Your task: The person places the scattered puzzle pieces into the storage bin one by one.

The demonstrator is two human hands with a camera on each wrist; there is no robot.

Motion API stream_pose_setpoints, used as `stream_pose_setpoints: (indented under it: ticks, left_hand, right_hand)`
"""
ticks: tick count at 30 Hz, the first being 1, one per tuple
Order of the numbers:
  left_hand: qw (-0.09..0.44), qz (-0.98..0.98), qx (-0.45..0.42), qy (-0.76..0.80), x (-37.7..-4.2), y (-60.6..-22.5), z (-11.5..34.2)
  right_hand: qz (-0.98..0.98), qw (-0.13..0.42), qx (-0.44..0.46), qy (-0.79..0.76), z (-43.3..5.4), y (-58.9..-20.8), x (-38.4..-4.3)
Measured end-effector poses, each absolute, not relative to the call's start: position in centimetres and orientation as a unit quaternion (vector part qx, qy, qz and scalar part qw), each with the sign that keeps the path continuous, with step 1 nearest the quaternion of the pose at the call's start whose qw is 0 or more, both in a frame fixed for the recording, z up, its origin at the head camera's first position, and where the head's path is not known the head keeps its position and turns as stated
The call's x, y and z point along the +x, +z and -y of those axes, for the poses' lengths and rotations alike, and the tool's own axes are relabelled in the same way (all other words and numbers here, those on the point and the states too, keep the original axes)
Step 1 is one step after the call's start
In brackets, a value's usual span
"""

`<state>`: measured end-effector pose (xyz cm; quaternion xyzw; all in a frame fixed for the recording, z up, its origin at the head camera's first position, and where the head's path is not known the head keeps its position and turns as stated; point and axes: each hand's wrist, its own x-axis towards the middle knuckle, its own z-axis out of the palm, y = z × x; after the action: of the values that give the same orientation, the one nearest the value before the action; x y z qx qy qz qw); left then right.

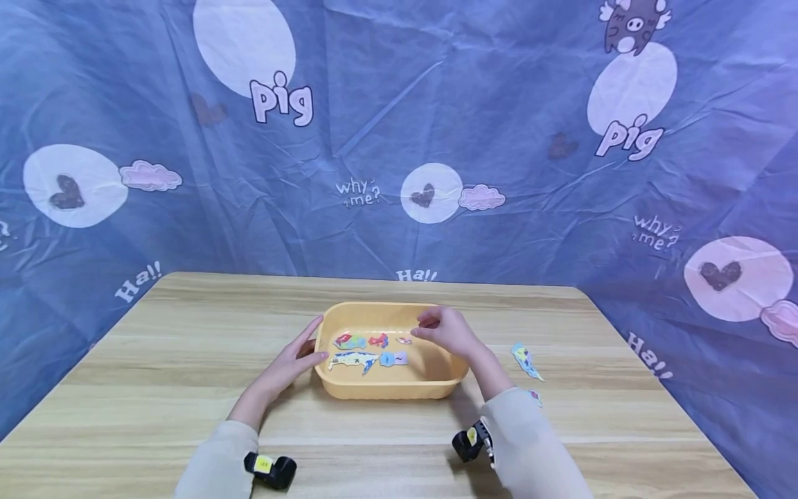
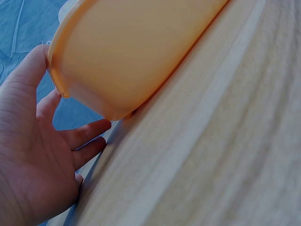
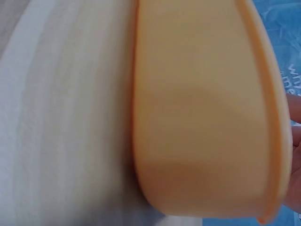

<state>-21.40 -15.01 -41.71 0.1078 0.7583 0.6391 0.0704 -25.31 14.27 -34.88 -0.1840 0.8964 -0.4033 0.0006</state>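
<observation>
A yellow-orange plastic basin (image 1: pixel 391 391) stands on the table. At its left end my left hand (image 1: pixel 288 366) holds the rim, thumb over the edge and the other fingers spread against the outer wall in the left wrist view. Inside lie several flat, colourful cut-out pieces, among them a long white-and-blue piece (image 1: pixel 352 360), a red piece (image 1: pixel 377 340) and a small whitish piece (image 1: pixel 404 340). Above the basin's back right part hovers my right hand (image 1: pixel 450 333), thumb and forefinger apart, nothing visible between them. The right wrist view shows only a bit of that hand beyond the rim.
On the wooden table (image 1: pixel 187 360), right of the basin, lie a blue-and-yellow cut-out (image 1: pixel 526 361) and a smaller one (image 1: pixel 535 397), partly hidden by the right sleeve. A blue printed cloth (image 1: pixel 349 104) hangs behind and beside the table.
</observation>
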Motion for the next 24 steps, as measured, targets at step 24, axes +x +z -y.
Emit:
stream_pose_setpoints:
  ticks: [24]
  left_hand:
    - [0.077,-0.755,0.103,0.643,-21.4,-41.6,15.0]
  right_hand:
    - [-0.89,-0.025,-0.176,-0.42,-22.9,-32.9,-24.0]
